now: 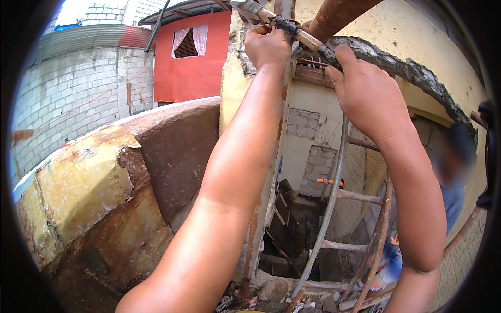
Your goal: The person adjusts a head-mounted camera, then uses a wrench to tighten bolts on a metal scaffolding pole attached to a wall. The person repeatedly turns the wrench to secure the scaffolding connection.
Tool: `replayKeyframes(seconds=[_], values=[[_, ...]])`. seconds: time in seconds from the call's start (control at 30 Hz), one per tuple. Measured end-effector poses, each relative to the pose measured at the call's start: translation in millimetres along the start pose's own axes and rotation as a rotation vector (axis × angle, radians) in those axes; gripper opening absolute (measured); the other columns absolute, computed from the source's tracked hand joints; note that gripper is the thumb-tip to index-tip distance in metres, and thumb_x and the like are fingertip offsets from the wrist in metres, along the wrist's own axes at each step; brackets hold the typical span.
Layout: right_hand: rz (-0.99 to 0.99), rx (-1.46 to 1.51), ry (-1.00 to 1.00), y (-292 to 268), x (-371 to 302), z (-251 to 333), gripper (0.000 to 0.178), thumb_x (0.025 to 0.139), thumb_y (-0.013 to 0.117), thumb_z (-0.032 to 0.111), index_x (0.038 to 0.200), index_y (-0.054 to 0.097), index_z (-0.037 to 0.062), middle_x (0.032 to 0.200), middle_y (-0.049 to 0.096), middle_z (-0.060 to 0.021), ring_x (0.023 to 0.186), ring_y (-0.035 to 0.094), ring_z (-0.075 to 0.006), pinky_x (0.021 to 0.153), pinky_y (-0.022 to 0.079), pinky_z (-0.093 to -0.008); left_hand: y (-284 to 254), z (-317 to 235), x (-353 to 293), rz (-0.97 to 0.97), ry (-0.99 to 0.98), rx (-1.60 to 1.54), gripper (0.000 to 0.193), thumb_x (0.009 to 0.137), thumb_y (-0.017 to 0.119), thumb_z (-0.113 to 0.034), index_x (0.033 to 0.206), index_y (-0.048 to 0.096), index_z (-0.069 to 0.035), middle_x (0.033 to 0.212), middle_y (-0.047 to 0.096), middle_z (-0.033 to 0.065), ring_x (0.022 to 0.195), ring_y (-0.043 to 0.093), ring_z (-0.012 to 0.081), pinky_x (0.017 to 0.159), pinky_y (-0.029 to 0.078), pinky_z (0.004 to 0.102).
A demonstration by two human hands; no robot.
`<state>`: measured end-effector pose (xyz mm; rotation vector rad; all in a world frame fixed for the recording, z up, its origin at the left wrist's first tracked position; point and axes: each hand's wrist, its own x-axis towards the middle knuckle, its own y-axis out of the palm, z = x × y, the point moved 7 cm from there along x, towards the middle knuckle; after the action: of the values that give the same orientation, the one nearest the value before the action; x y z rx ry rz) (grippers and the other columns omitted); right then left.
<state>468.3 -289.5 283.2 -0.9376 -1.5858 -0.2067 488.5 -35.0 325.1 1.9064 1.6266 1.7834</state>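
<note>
My right hand (368,91) is closed around the lower end of a hammer (309,40). The hammer's handle is partly wrapped in black and slants up to the left, with its grey metal head near the top edge. Just below the head, my left hand (267,48) is raised beside an upright post (285,78). Its fingers are curled and pressed together near the post's top; what they pinch is hidden. A rusty round pipe (342,18) runs close above the hammer.
A metal ladder (332,208) stands below my right arm, an orange-handled tool (330,182) hanging by it. Another person (453,195) is at the right. Broken concrete (417,65) edges the wall opening. Left are rusty sheets (88,172) and a red wall (219,57).
</note>
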Motion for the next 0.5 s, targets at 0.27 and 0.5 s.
replayKeyframes(seconds=[0.27,0.5], values=[[0.013,-0.038,0.026,-5.9,3.8,0.9,0.029,0.105,0.051,0.03,0.122,0.055,0.0074,0.095,0.073,-0.0243,0.094,0.07,-0.0431,0.082,0.055,-0.0541,-5.4,-3.9,-5.3,-0.03,0.016,0.033,0.032,0.081,0.083,-0.022,0.096,0.066,0.001,0.092,0.073,0.0171,0.083,0.072,0.0279,0.079,0.056,0.0384],[0.039,-0.034,-0.021,-7.5,13.4,13.8,0.027,0.104,0.053,0.028,0.119,0.056,0.0062,0.093,0.073,-0.0232,0.094,0.07,-0.0433,0.082,0.054,-0.0544,-2.0,7.5,9.1,-0.06,0.006,-0.031,0.057,0.086,0.079,-0.023,0.125,0.044,-0.001,0.1,0.072,0.016,0.094,0.07,0.0276,0.085,0.054,0.0375]])
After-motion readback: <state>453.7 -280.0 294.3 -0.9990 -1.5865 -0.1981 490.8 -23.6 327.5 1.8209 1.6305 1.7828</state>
